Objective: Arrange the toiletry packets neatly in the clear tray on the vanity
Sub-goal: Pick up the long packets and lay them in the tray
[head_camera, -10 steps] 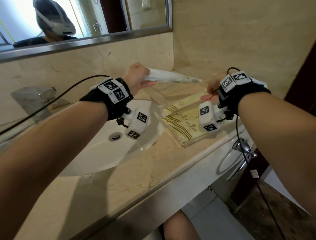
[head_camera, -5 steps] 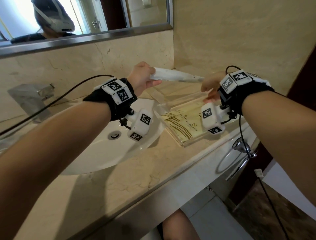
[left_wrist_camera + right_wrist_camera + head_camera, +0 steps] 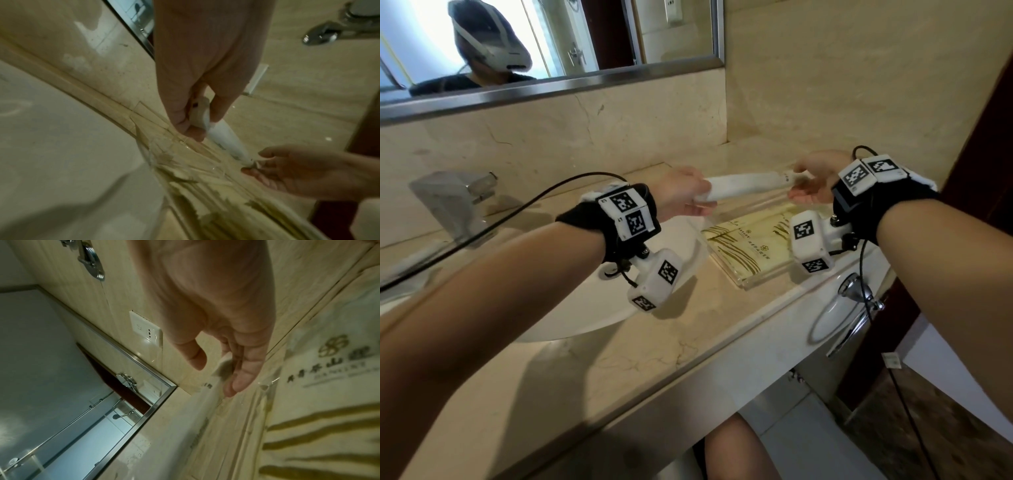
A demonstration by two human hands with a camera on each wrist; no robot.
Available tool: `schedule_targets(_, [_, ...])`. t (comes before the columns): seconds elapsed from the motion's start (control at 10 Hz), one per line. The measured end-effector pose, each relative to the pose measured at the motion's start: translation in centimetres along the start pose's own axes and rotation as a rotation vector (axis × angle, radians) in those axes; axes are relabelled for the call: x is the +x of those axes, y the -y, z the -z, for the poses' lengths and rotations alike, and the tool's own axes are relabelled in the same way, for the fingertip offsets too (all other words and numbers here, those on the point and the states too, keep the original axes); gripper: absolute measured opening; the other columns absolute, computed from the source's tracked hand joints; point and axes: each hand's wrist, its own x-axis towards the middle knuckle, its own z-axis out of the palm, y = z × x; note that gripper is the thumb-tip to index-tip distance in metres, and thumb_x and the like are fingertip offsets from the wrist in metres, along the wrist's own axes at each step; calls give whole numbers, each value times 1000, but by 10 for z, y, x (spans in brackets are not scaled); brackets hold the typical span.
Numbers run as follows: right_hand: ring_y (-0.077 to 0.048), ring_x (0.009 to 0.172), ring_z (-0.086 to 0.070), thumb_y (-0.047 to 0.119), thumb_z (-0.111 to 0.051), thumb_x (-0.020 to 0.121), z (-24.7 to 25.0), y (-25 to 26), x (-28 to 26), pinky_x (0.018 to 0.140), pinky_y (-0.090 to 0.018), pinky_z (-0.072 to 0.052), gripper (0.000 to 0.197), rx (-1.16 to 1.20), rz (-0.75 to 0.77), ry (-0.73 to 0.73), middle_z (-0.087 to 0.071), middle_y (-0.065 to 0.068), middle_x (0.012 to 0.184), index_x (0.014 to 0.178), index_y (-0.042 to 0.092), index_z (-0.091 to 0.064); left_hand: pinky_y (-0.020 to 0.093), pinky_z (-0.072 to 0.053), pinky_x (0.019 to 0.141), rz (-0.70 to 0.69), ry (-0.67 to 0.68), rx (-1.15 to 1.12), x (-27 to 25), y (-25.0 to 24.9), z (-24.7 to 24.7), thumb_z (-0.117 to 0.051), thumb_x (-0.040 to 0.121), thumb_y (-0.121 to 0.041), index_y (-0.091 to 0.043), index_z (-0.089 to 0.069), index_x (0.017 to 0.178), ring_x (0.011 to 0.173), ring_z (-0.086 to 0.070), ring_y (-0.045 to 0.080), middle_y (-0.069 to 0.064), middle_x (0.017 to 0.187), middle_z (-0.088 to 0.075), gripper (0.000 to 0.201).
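Observation:
My left hand [image 3: 681, 198] grips the left end of a long white packet [image 3: 746, 183], held level above the clear tray [image 3: 743, 286] on the vanity. In the left wrist view the fingers [image 3: 193, 131] curl round the packet [image 3: 224, 138]. My right hand [image 3: 813, 181] is at the packet's right tip, with nearly straight fingers [image 3: 242, 369] lying against the tip [image 3: 223, 361] and the thumb a little apart. A cream packet with olive stripes and printed text [image 3: 753, 246] lies flat in the tray, partly hidden by my right wrist camera.
A white basin [image 3: 585, 308] is set into the counter left of the tray, with a steel tap [image 3: 448, 205] behind it. The marble side wall [image 3: 842, 85] stands close behind the tray. A chrome towel ring [image 3: 852, 308] hangs below the counter's front edge.
My right hand rose from the tray to the white packet's right tip. My left hand brought the packet slightly lower and more level above the tray.

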Motion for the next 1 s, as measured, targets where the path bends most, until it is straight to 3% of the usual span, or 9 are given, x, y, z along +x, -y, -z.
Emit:
schedule_targets(0.1, [-21,73,-62,11,-50,94,8,-3,9,75,-31,-55,12,34,-20,-30,-55,-15,111,101,1,-50,21,-48,61,-13,26,316,1,12,-3,-54,88,4,-14,-46,86,72,-51,14,11,102,-51,19])
schedule_targets(0.2, [-24,93,-66,7,-52,92,11,-6,12,77,-30,-56,9,29,-8,-48,-53,-16,124,86,0,-50,21,-47,63,-54,27,419,4,15,-8,-56,87,1,-12,-45,99,80,-53,17,13,112,-52,20])
schedule_targets(0.3, [-27,101,-65,5,-53,89,13,-11,15,67,-27,-57,13,-12,33,-17,-54,-17,131,101,1,-53,24,-47,70,-83,38,558,7,14,-14,-56,89,-5,-10,-46,113,95,-53,21,13,125,-53,26])
schedule_targets(0.4, [-31,111,-62,5,-53,85,15,-16,26,63,-29,-54,43,-40,52,7,-52,-20,135,128,3,-48,27,-44,84,-117,61,787,7,11,-17,-55,91,-11,-9,-43,130,113,-52,23,10,136,-48,41])
schedule_targets(0.5, [-31,121,-56,3,-49,89,9,-13,11,82,-34,-53,48,-75,22,35,-45,-20,141,136,0,-40,32,-39,102,-278,110,1148,4,8,-17,-48,94,-12,-9,-38,140,128,-45,26,10,143,-41,47])
schedule_targets(0.6, [-29,123,-53,2,-42,96,5,-12,11,96,-33,-48,47,-138,-26,108,-32,-18,150,142,2,-34,29,-28,110,-371,245,1300,0,10,-17,-42,98,-15,-10,-34,145,138,-35,23,9,152,-33,48])
schedule_targets(0.8, [-31,128,-49,2,-41,96,2,-13,11,97,-36,-45,46,-205,39,170,-33,-16,150,141,3,-37,22,-8,116,-218,430,1365,-8,21,-23,-26,104,-26,-9,-10,153,150,-6,17,7,162,-2,54])
schedule_targets(0.9, [-33,129,-48,7,-51,90,3,-17,16,89,-37,-46,48,-239,82,139,-45,-19,142,136,1,-42,21,-3,116,-106,443,1344,-11,19,-27,-20,105,-29,-12,-2,154,150,0,15,3,162,7,55])
schedule_targets(1.0, [-33,129,-48,10,-54,87,3,-17,16,91,-39,-45,49,-287,114,107,-46,-19,141,135,2,-44,20,-4,115,-111,407,1285,-12,15,-25,-22,105,-28,-13,-3,154,149,-3,14,2,162,3,55])
